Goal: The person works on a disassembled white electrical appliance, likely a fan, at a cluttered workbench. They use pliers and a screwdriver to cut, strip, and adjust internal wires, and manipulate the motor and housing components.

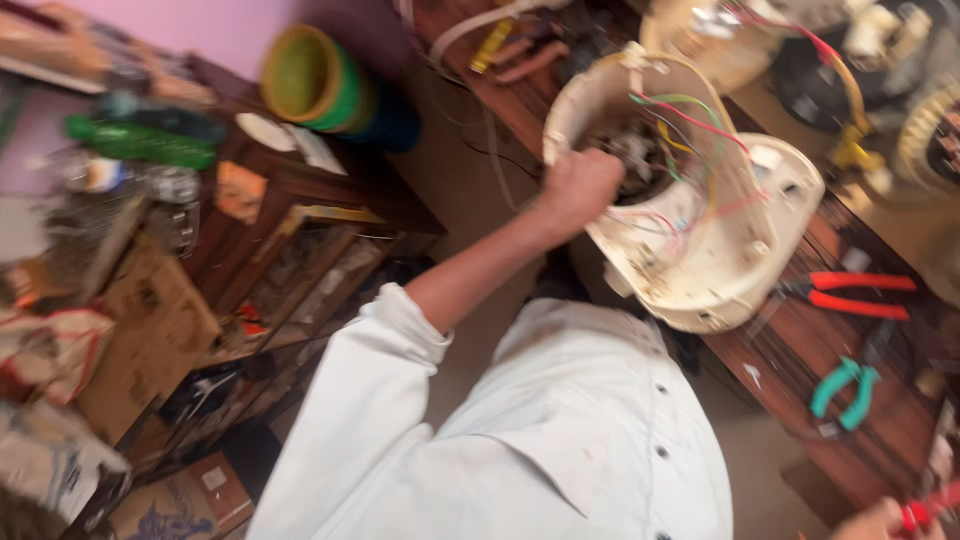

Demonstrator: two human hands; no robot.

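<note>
The left hand (578, 190) is clenched around the rim of a cream-coloured plastic appliance housing (700, 270), gripping it at the edge of its open round cavity. The housing is held tilted, its lower edge resting on or just above the near edge of the wooden desk (800, 350); the blur makes it hard to tell whether it touches. Inside the cavity a tangle of red, green, yellow and pink wires (690, 125) runs across the opening. The left arm reaches out from a rolled white shirt sleeve (400, 330).

The right hand (885, 520) shows only at the bottom right corner of the view, closed on a red-handled tool (935, 505); most of the tool is cut off, so its kind cannot be told.

On the desk, just right of the housing, lie red-handled pliers (860, 295), and nearer the person a pair of teal-handled pliers (845, 390). Further back on the desk stand other opened cream housings and parts, blurred. To the left, well apart from the hands, a stack of green and yellow plastic tubs (320, 85) lies on its side on a dark wooden cabinet (330, 200) crowded with clutter.
</note>
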